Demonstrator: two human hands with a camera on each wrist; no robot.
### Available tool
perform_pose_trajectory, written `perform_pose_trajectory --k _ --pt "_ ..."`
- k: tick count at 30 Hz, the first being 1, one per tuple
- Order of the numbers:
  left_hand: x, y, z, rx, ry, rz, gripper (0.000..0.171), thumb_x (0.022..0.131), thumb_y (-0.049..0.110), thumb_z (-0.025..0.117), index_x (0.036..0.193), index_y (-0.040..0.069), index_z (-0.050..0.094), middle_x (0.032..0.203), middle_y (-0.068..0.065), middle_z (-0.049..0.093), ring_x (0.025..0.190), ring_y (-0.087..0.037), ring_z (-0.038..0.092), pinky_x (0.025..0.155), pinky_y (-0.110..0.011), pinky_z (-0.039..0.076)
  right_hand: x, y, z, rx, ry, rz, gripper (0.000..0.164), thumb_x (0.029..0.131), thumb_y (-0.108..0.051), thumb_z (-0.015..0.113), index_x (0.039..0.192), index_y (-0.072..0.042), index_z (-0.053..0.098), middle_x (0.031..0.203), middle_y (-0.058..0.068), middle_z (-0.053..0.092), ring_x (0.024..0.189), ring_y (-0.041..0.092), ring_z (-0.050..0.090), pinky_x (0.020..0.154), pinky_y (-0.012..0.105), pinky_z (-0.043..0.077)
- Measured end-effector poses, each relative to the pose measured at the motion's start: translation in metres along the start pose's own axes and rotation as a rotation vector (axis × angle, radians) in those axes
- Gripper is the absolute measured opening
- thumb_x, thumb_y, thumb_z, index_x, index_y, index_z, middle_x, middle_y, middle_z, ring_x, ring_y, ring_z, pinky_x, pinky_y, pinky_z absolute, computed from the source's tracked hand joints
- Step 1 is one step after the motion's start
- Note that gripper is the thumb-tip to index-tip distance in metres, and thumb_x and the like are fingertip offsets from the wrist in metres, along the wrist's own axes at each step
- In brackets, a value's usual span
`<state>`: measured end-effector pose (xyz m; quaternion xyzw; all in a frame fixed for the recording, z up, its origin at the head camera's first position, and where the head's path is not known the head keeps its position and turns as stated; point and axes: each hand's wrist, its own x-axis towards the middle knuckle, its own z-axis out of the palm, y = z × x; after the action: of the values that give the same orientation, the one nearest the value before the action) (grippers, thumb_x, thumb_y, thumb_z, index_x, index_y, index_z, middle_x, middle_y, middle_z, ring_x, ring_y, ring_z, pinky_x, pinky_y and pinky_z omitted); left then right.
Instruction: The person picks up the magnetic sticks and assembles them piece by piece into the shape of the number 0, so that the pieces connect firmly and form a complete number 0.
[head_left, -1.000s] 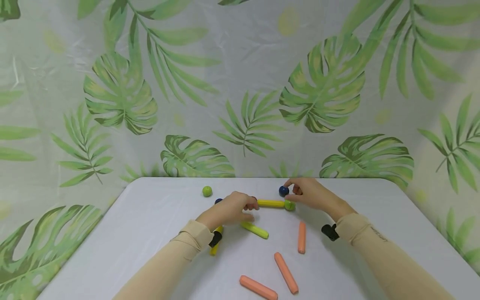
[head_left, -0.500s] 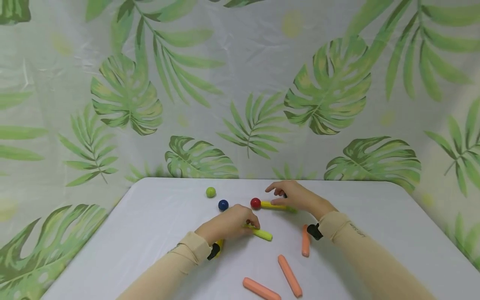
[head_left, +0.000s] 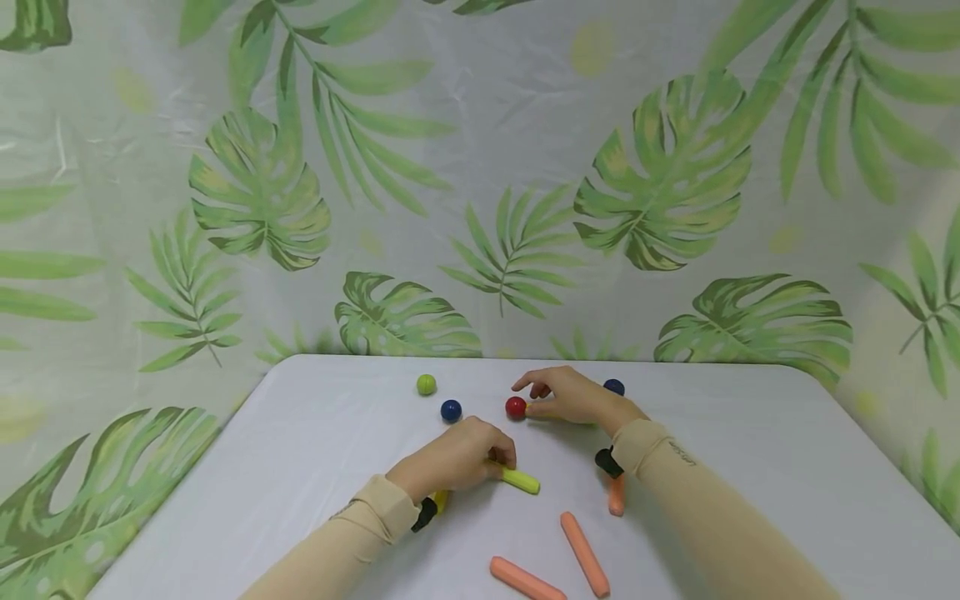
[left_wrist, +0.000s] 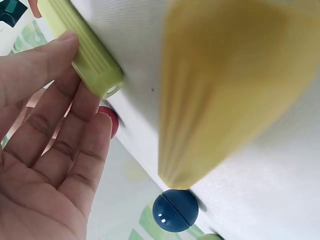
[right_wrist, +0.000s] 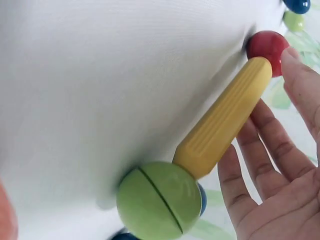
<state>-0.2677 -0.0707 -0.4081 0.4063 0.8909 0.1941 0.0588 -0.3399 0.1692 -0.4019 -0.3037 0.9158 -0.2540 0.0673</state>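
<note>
My left hand (head_left: 468, 454) pinches a lime-green ridged stick (left_wrist: 92, 57) between thumb and fingers, over the middle of the table. My right hand (head_left: 566, 396) reaches round a red ball (right_wrist: 267, 47), thumb tip right at it and the other fingers loosely spread. Against that ball lies one end of a yellow ridged stick (right_wrist: 225, 117), with a green ball (right_wrist: 157, 202) at its other end. In the head view, the right hand covers most of this stick. A second yellow stick (left_wrist: 220, 95), ending at a blue ball (left_wrist: 175, 212), lies under the left wrist.
Three orange sticks lie nearer the front: one (head_left: 616, 497) below the right wrist, one (head_left: 585, 554) slanted, another (head_left: 527, 578) at the lower frame edge. A green ball (head_left: 426, 384) sits at the back left, a navy ball (head_left: 614, 387) behind the right wrist.
My left hand has come down and taken hold of the lime-green stick. My right hand has left the navy ball and moved left to the red one; the navy ball now sits farther right.
</note>
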Motion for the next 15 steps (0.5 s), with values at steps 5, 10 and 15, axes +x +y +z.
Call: perform_pose_trajectory --k 5,10,15 --pt "-0.001 0.001 0.001 0.02 0.003 -0.001 0.012 0.093 0.003 0.082 0.091 0.015 0.08 0.083 0.008 0.074 0.076 0.0 0.057 0.078 -0.016 0.053 0.004 -0.003 0.003 0.001 -0.017 -0.002 0.038 0.101 -0.016 0.076 0.138 -0.011 0.069 0.118 0.013 0.075 0.113 0.03 0.07 0.1 0.048 0.057" --pt "-0.002 0.002 0.0 0.042 0.006 0.002 0.012 0.092 0.003 0.083 0.092 0.016 0.081 0.085 0.009 0.075 0.078 0.0 0.058 0.08 -0.017 0.054 0.008 -0.002 0.007 -0.005 -0.021 0.003 0.034 0.1 -0.014 0.077 0.134 -0.013 0.072 0.113 0.009 0.076 0.107 0.024 0.071 0.098 0.044 0.058" --pt "-0.003 0.002 0.0 0.06 0.006 0.004 0.012 0.093 0.004 0.083 0.093 0.016 0.081 0.087 0.009 0.077 0.079 0.0 0.059 0.081 -0.017 0.054 0.011 -0.003 0.009 -0.002 -0.017 0.0 0.034 0.1 -0.014 0.077 0.133 -0.012 0.072 0.113 0.009 0.077 0.107 0.024 0.072 0.099 0.045 0.058"
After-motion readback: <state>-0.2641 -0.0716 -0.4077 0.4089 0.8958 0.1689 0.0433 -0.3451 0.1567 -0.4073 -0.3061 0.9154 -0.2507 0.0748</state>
